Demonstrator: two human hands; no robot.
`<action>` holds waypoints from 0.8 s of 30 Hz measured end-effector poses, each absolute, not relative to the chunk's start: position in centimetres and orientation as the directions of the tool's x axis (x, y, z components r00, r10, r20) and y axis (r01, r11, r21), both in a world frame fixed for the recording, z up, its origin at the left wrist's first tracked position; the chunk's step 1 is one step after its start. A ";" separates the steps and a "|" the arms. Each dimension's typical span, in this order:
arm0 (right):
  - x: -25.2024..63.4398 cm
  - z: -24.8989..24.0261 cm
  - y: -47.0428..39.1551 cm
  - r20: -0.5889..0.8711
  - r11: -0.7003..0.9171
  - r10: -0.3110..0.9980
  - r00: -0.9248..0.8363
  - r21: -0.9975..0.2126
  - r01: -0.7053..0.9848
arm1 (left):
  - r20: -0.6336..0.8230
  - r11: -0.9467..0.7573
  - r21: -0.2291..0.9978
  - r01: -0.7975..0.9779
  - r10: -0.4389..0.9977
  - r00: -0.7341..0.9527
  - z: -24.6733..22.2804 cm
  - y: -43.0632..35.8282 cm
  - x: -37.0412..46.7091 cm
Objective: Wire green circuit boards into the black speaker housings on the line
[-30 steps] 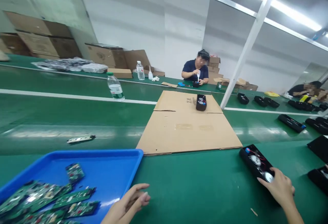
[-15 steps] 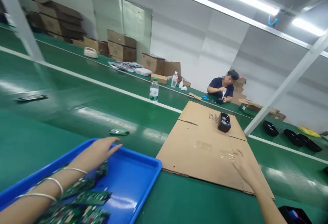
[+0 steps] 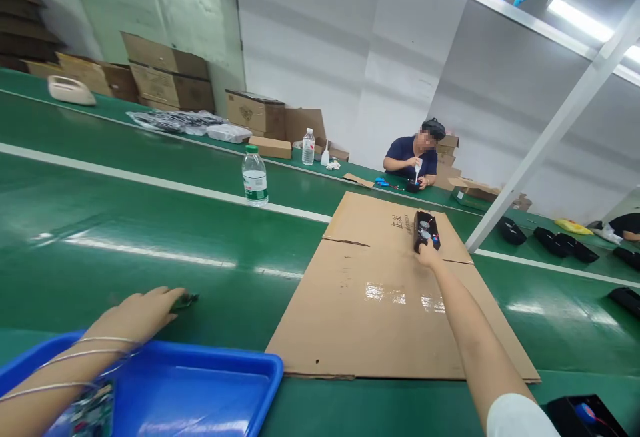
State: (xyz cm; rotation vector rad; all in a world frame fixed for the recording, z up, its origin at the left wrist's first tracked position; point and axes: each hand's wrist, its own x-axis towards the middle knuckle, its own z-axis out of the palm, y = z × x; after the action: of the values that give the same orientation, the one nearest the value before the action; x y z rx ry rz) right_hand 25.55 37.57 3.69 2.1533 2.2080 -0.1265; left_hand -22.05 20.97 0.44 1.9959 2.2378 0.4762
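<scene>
Reaching far out, the right hand (image 3: 429, 255) has its fingertips on the near end of a small black speaker housing (image 3: 426, 229) sitting on flattened cardboard (image 3: 380, 303); can't tell if that grip is closed. Left hand (image 3: 137, 313) lies flat, fingers together, over a green circuit board (image 3: 186, 301) on the green surface (image 3: 150, 223), just past the blue tray (image 3: 200, 383).

Belt, middle: water bottle (image 3: 255, 176), upright
Far edge: cardboard boxes (image 3: 165, 77), stacked; second bottle (image 3: 309, 147)
Far side: seated person (image 3: 414, 157)
Right: black housings (image 3: 555, 240), in row
</scene>
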 end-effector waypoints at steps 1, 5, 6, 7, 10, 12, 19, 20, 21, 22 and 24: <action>25.0 3.6 36.7 -0.107 0.032 0.994 -0.034 -0.024 0.999 | 0.121 0.094 0.265 0.960 0.984 -0.130 0.5 21.1 -21.9; 22.7 3.7 30.3 -0.142 0.156 0.976 -0.165 -0.078 0.985 | 0.082 0.088 0.178 0.980 0.991 -0.104 1.2 21.3 -20.8; 22.4 4.0 28.2 -0.143 0.212 0.964 -0.226 -0.105 0.972 | 0.072 0.084 0.169 0.982 0.993 -0.097 1.4 21.2 -20.6; 22.3 4.4 26.0 -0.137 0.274 0.946 -0.292 -0.136 0.952 | 0.064 0.081 0.162 0.983 0.994 -0.093 1.8 21.1 -20.2; 23.5 5.8 20.7 -0.039 0.433 0.893 -0.448 -0.198 0.880 | 0.058 0.083 0.156 0.984 0.994 -0.093 3.4 20.6 -19.2; 25.1 6.2 19.2 0.067 0.470 0.882 -0.466 -0.175 0.865 | 0.063 0.086 0.167 0.982 0.993 -0.097 4.7 20.0 -18.3; 29.1 2.7 22.6 0.189 0.375 0.910 -0.370 0.011 0.927 | 0.085 0.018 0.344 0.939 0.995 -0.050 8.0 13.7 -12.9; 29.2 2.3 22.8 0.199 0.373 0.907 -0.371 0.029 0.927 | 0.075 0.000 0.375 0.927 0.997 -0.031 8.2 12.2 -12.2; 29.1 1.9 22.9 0.209 0.381 0.901 -0.381 0.042 0.924 | 0.065 -0.014 0.405 0.914 0.998 -0.014 8.3 10.6 -11.6; 28.9 1.7 22.6 0.220 0.399 0.890 -0.400 0.050 0.915 | 0.069 -0.022 0.436 0.900 0.998 -0.009 8.4 8.9 -11.3; 28.3 1.3 21.1 0.243 0.457 0.856 -0.456 0.055 0.888 | 0.116 -0.017 0.510 0.860 0.992 -0.049 8.4 5.8 -11.2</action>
State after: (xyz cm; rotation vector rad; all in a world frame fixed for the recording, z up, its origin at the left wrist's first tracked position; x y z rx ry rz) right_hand 28.25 21.12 1.34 1.7139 2.8321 0.2910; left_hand -11.16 5.76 8.37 1.9456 1.9800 0.6674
